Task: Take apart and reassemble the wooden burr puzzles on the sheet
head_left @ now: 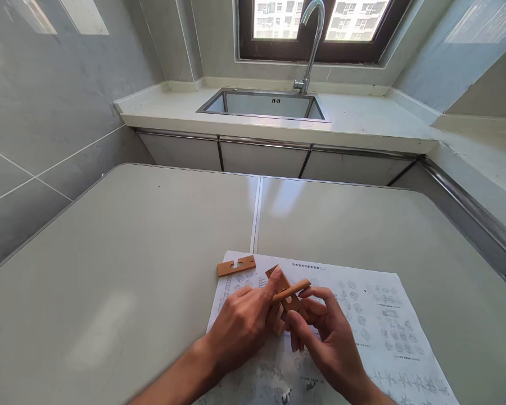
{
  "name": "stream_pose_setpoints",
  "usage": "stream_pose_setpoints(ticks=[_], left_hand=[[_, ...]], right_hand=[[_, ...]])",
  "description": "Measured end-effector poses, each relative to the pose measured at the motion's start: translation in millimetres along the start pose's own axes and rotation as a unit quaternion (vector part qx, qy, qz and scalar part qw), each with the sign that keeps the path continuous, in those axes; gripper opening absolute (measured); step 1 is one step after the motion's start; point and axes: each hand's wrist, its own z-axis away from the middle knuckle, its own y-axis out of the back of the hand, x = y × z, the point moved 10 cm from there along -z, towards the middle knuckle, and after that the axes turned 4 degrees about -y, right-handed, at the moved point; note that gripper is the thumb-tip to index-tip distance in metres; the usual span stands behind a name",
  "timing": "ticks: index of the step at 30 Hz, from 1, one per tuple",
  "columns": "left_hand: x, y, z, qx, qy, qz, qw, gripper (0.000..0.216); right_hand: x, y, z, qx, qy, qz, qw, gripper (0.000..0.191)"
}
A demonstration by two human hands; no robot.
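Both hands meet over a printed instruction sheet [375,315] on a pale table [130,253]. My left hand [240,326] is closed on a cluster of interlocked wooden puzzle pieces [283,293], its index finger stretched along them. Fingers and thumb of my right hand [329,337] pinch the same wooden pieces from the right, one slat sticking out toward it. A separate notched wooden slat [236,265] lies flat on the sheet's top left corner, just beyond my left hand.
The table is two panels joined by a seam [256,214]. Beyond it runs a counter [362,121] with a steel sink [263,105] and tap [310,45] under a window. A tiled wall stands at left, and another counter [484,152] at right.
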Motion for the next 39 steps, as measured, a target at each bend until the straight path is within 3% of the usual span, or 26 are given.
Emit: stream_pose_setpoints(ticks=[11,24,31,36,39], left_hand=[[2,11,-5,0.027,-0.007,-0.028,0.999,0.048],[1,17,-7,0.045,0.010,-0.027,0.999,0.032],[-3,14,-4,0.032,0.006,-0.021,0.999,0.035],[-25,23,-1,0.029,0.044,0.005,0.999,0.052],[-51,33,3,0.041,0.098,-0.042,0.993,0.039]], right_hand=[[9,-8,5,-0.018,-0.039,-0.046,0.998,0.029],[16,-12,9,-0.035,-0.088,-0.067,0.993,0.034],[19,-12,9,-0.030,-0.094,-0.074,0.992,0.036],[23,-4,7,-0.018,-0.103,-0.074,0.992,0.037],[23,0,5,-0.012,-0.106,-0.077,0.991,0.038]])
